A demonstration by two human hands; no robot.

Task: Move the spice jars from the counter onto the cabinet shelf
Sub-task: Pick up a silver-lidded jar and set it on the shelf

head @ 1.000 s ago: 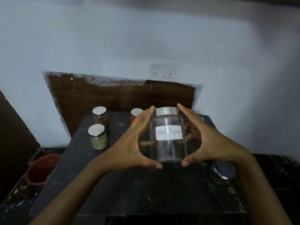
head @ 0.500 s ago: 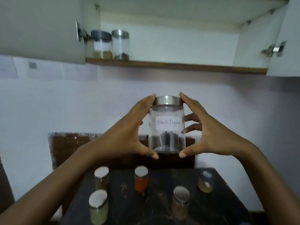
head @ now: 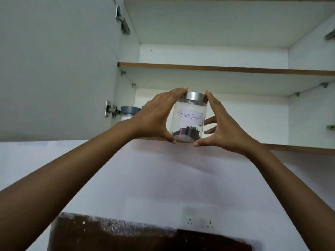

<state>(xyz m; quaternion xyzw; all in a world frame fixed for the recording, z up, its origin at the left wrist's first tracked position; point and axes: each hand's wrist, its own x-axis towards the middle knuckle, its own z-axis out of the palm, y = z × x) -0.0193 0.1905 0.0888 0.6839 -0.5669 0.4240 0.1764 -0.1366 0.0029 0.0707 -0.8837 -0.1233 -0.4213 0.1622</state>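
Observation:
A clear glass jar with a silver lid and a white "Black Pepper" label holds a little black pepper at its bottom. My left hand and my right hand grip it from both sides, fingertips at the lid and thumbs under the base. The jar is upright, raised in front of the lower cabinet shelf, its base about level with the shelf's front edge. Another jar with a grey lid stands on that shelf at the left, mostly hidden behind my left hand.
The left cabinet door stands open, with hinges on its inner edge. An upper shelf spans the cabinet above the jar. Below are a white wall, a wall socket and a dark brown backboard. The counter is out of view.
Both hands have lifted the pepper jar from the counter up to the cabinet's lower shelf. The view has tilted upward, so the counter jars are out of sight.

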